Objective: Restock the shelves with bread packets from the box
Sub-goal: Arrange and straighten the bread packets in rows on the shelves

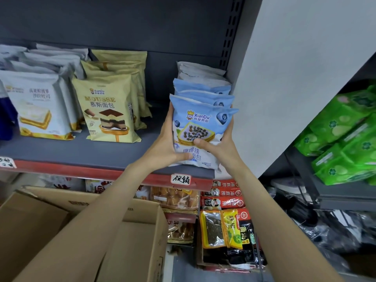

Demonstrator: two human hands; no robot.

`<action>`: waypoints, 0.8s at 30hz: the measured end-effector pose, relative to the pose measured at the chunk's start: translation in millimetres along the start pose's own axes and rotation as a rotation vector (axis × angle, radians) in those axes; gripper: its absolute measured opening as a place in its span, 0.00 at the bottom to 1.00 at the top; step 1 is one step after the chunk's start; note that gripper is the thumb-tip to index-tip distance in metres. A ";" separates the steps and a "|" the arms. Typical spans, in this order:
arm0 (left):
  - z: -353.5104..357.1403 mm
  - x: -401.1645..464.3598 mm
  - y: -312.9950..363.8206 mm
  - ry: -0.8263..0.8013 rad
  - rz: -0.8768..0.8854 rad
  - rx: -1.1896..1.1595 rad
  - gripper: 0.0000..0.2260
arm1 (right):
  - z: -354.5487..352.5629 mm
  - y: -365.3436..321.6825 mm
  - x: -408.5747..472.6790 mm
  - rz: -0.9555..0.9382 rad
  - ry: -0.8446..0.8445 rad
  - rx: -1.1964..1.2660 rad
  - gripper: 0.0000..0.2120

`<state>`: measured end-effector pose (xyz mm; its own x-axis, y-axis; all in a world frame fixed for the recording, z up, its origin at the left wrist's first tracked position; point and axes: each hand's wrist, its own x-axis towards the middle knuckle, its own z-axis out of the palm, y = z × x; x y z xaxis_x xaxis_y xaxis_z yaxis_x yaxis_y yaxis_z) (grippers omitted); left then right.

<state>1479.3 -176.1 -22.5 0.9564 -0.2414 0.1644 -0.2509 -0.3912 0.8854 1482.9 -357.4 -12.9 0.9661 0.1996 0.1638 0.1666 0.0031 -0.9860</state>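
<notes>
Both hands hold a stack of blue blueberry bread packets (pixel 201 123) upright at the right end of the grey shelf (pixel 81 153). My left hand (pixel 166 143) grips the stack's left side with the thumb across the front packet. My right hand (pixel 219 147) grips the right side, its thumb on the front as well. Behind the stack stand white packets (pixel 200 72) against the shelf's back. An open cardboard box (pixel 81 220) sits below at the left, its inside mostly hidden by my left forearm.
Yellow mousse bread packets (pixel 107 110) and white sandwich bread packets (pixel 38 106) fill the shelf's left. A white wall panel (pixel 284 88) borders the shelf on the right. Green packets (pixel 345 135) lie on a neighbouring rack. Snack and seasoning packs (pixel 223 220) occupy the lower shelves.
</notes>
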 end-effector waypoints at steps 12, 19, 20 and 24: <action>-1.1 -19.7 40.5 0.259 0.248 0.783 0.57 | -32.8 -55.4 -19.2 -0.263 0.205 -0.437 0.30; -0.1 -4.3 42.4 0.058 0.108 1.069 0.60 | -35.4 -95.5 96.7 -0.441 -0.043 -1.089 0.11; -0.1 -3.9 40.6 0.067 0.110 1.076 0.60 | -33.1 -93.6 114.2 -0.432 -0.087 -1.194 0.11; 0.5 -5.5 35.1 0.120 0.147 1.079 0.60 | -18.8 -90.6 165.9 -0.347 -0.268 -1.503 0.18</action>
<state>1465.1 -189.0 7.4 0.9002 -0.2840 0.3301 -0.3064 -0.9517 0.0168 1631.7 -342.9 104.1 0.8053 0.5592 0.1970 0.5600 -0.8265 0.0572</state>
